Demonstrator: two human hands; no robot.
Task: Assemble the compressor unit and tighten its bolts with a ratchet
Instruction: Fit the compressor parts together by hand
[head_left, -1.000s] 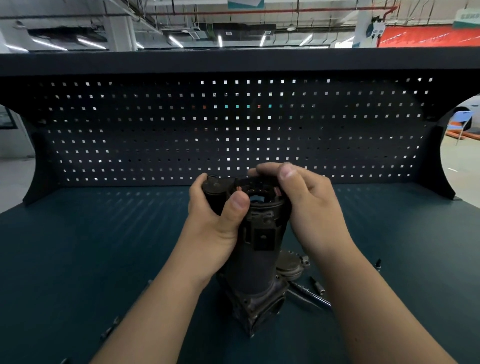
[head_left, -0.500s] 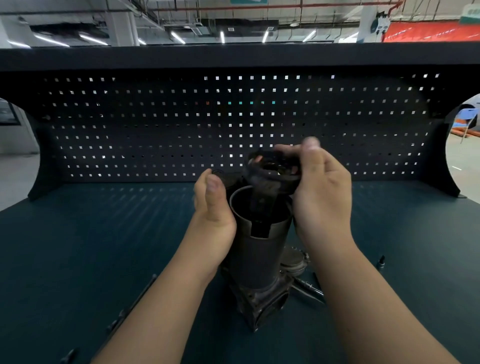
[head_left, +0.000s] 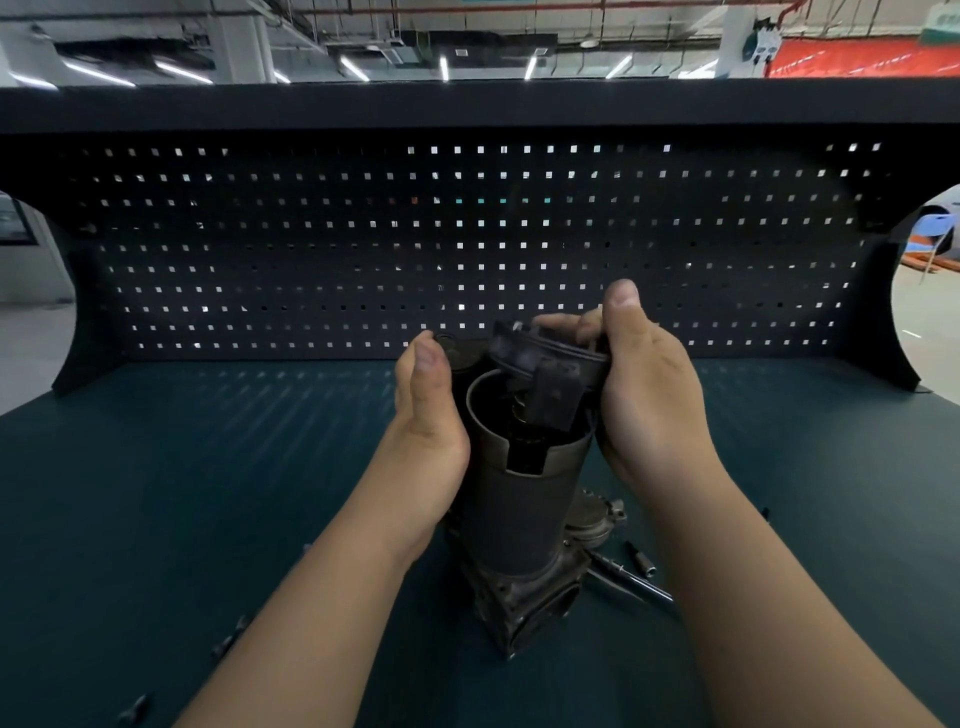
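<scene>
The compressor's cylindrical housing (head_left: 519, 509) is seen standing upright on its cast metal base (head_left: 524, 608), near the middle of the dark teal workbench (head_left: 208, 493). Its top is open, and a notch is cut into the near side of the rim.

The housing is gripped near its upper part by the left hand (head_left: 431, 431): the palm is pressed against its left wall, the thumb is laid straight up along it, and the fingers are wrapped round the far side, where they are mostly hidden.

A black ring-shaped end cap (head_left: 550, 358) is held in the right hand (head_left: 649, 395), pinched between the raised thumb and the curled fingers. The cap is tilted just above the open mouth, with its rectangular tab hanging over the opening; whether it touches the rim cannot be told.

A round metal part (head_left: 592, 519) is seen just behind the base on the right. A slim steel tool (head_left: 623, 579) and a small socket (head_left: 642, 564) are laid on the bench beside it. Two loose bolts (head_left: 224, 644) are scattered well apart to the lower left. The bench is backed by a black pegboard (head_left: 467, 234).
</scene>
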